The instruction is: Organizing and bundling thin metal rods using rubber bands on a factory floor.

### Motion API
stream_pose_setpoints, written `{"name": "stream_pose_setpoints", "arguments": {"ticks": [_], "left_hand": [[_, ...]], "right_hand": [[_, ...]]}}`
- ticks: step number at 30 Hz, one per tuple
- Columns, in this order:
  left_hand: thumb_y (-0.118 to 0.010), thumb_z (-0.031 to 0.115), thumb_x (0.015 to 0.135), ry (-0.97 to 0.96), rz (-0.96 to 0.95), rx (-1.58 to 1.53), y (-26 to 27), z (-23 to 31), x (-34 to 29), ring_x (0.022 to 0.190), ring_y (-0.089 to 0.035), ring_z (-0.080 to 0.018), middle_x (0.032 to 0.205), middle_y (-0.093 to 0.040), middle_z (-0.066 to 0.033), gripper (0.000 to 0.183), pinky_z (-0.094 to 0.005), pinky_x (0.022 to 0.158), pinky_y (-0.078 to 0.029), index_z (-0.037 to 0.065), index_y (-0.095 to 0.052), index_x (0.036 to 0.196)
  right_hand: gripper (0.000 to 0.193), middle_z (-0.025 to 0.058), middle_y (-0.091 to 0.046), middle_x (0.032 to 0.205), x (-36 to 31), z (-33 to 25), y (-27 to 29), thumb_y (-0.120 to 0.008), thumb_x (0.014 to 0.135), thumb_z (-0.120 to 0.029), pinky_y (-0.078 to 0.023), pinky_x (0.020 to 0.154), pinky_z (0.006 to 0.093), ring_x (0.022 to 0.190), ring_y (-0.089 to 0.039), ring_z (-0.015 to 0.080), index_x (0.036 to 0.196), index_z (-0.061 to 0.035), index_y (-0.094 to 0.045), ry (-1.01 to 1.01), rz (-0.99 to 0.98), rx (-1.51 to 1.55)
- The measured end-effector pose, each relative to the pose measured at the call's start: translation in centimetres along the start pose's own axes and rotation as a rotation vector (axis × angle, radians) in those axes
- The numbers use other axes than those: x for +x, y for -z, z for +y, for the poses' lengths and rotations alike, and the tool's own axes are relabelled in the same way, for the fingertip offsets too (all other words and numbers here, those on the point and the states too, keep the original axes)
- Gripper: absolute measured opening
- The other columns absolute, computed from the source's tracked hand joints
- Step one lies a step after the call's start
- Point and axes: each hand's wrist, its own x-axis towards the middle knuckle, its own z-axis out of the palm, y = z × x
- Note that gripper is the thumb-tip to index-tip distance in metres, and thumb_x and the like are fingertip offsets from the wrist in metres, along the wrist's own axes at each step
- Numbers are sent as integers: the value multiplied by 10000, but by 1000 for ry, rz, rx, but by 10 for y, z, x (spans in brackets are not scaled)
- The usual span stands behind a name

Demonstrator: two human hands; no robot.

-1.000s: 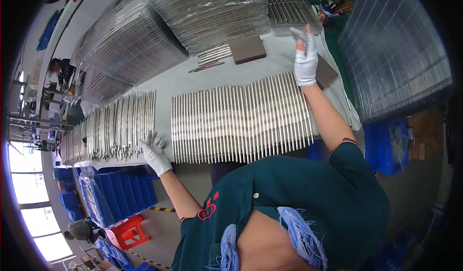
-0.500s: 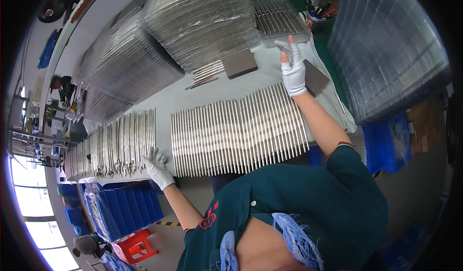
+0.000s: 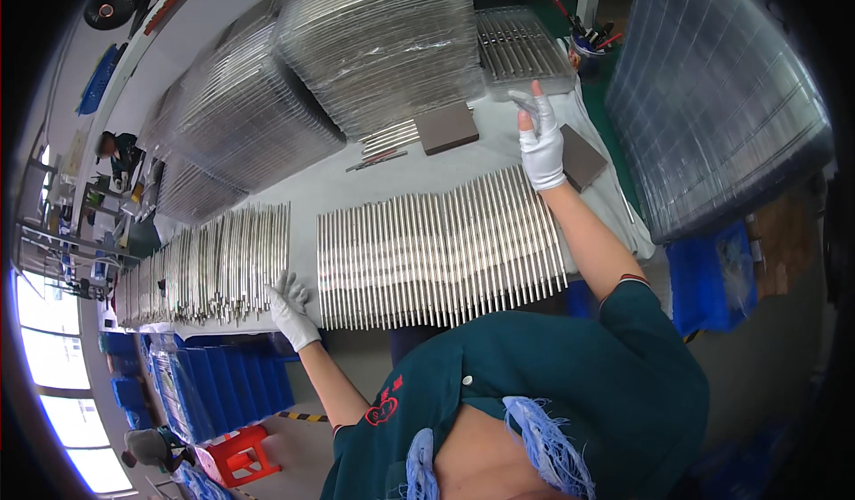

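Both of my hands wear white gloves that leave some fingertips bare. My left hand (image 3: 291, 311) is open at the front edge of the table, its fingers spread near the gap between two groups of metal rods. Right of it lies a neat row of shiny metal rods (image 3: 436, 255), side by side. To its left is a more uneven group of similar rods (image 3: 227, 264). My right hand (image 3: 541, 151) is open at the far right end of the neat row, fingers extended away from me. Neither hand holds anything.
Behind the rods stand tall stacks of clear plastic trays (image 3: 383, 50). A brown block (image 3: 447, 130) and another brown block (image 3: 582, 157) lie on the white table cover (image 3: 356, 179). Upright plastic trays (image 3: 712, 99) stand at the right. Blue bins (image 3: 227, 384) are below left.
The whole view has shifted slightly. Both hands keep nearly the same open pose, and the rods look unchanged.
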Motion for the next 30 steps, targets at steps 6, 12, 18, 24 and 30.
{"name": "stream_pose_setpoints", "arguments": {"ticks": [6,12,18,24,30], "left_hand": [[-392,442,943,36,-78,89,4,-11,15,917,-570,-209,1159,-535,-197,592,-289,785,-481,-66,-451,1240],[-449,297,950,5,-232,378,-2,-1,1,1037,-577,-231,1159,-564,-179,429,-316,892,-463,-32,-495,1222],[-615,236,838,-594,-312,1049,-41,7,-12,933,-590,-305,1032,-613,-188,314,-356,831,-458,10,-622,1055],[-619,400,801,-673,-242,1363,-55,5,-17,958,-542,-331,1118,-581,-170,469,-397,811,-462,75,-590,1139],[-616,404,798,-651,-225,1357,-55,3,-17,948,-544,-336,1116,-583,-171,479,-399,809,-459,65,-590,1135]], "right_hand": [[539,138,-549,1206,11,-7,5,-581,881,-176,-405,943,314,1117,-530,222,1359,-83,-350,67,-49,45],[936,211,-358,1367,-46,-101,6,-502,742,-668,-236,1074,416,1281,-325,362,1362,1,-290,186,-1056,-339],[823,247,-364,1308,-105,-134,-10,-662,671,-493,-197,1077,493,1264,-304,403,1249,35,-407,270,-1283,-495],[885,246,-395,1264,-120,-135,-35,-685,615,-533,-181,1069,504,1246,-329,398,1234,44,-427,330,-1286,-570],[900,275,-357,1297,-129,-140,-44,-677,616,-545,-157,1073,519,1262,-300,414,1235,56,-420,315,-1327,-598]]}}
